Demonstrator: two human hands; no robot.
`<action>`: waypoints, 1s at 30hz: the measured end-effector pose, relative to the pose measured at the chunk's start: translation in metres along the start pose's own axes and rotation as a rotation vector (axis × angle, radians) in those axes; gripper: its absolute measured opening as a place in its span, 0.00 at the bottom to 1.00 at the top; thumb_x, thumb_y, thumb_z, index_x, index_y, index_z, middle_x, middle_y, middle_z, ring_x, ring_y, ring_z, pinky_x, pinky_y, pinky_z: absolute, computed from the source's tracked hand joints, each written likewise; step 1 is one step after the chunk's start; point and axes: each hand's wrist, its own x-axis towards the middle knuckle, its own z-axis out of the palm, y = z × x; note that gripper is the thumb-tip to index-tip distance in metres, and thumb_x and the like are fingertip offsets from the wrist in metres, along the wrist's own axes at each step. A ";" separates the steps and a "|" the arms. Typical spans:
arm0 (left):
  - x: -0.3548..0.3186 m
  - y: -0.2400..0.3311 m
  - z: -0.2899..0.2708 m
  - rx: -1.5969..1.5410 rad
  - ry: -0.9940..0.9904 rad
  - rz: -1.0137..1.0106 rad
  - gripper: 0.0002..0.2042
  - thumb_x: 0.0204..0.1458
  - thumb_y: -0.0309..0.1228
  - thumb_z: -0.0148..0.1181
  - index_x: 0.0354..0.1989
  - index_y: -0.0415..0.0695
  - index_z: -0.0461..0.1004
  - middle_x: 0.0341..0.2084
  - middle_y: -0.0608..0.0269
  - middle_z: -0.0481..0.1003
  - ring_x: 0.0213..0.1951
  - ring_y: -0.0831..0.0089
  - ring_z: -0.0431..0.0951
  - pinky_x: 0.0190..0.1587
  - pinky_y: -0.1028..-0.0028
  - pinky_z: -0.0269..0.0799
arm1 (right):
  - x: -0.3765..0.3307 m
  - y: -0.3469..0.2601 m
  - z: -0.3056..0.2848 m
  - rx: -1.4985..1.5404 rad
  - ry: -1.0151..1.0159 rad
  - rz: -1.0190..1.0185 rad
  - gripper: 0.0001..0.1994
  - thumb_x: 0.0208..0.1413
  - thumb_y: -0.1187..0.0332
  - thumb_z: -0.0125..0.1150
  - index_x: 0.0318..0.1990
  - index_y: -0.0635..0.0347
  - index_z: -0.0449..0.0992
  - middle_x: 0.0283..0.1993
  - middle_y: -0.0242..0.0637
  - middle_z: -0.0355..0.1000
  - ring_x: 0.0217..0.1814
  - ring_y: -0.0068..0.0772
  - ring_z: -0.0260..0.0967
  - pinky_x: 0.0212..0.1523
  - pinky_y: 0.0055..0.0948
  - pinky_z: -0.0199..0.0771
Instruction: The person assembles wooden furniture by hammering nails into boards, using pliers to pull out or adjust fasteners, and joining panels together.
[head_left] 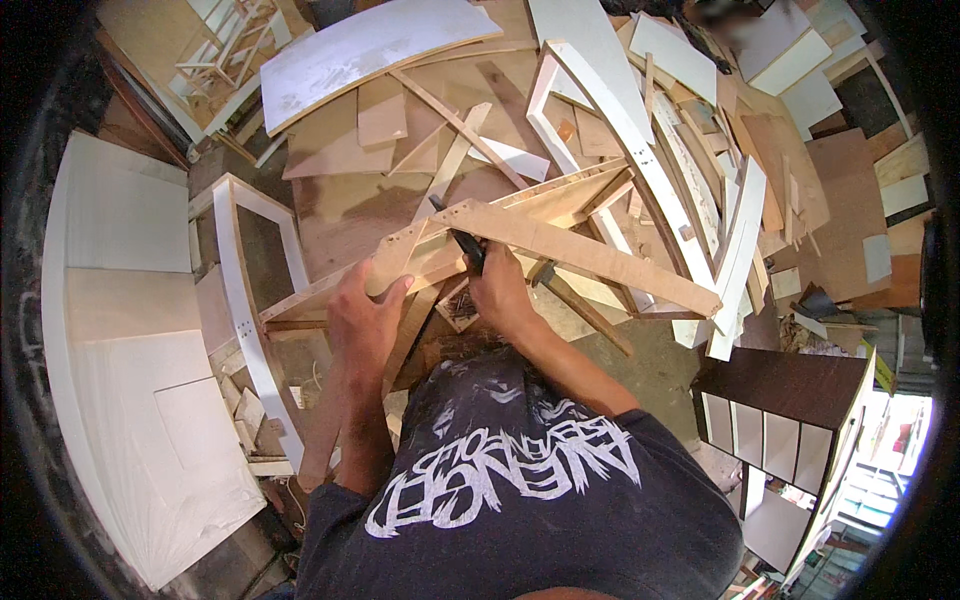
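Gripping a dark tool [466,245], right hand [500,292] works beside the plywood strip [560,247] I see left hand [362,322] clasping; dark cabinet [790,420] shows bare compartments.

A person's left hand [365,320] gripped a plywood strip [560,250] while the right hand [500,290] held a dark tool [466,245] against it, above scattered wood offcuts [400,130] and a dark cabinet [790,400].
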 end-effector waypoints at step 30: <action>-0.054 0.024 0.035 -0.591 -0.174 0.217 0.14 0.56 0.29 0.67 0.48 0.37 0.78 0.38 0.54 0.80 0.41 0.65 0.81 0.47 0.68 0.76 | -0.016 -0.007 -0.008 0.165 -0.002 0.072 0.24 0.56 0.71 0.65 0.58 0.66 0.63 0.45 0.58 0.77 0.44 0.61 0.78 0.44 0.47 0.76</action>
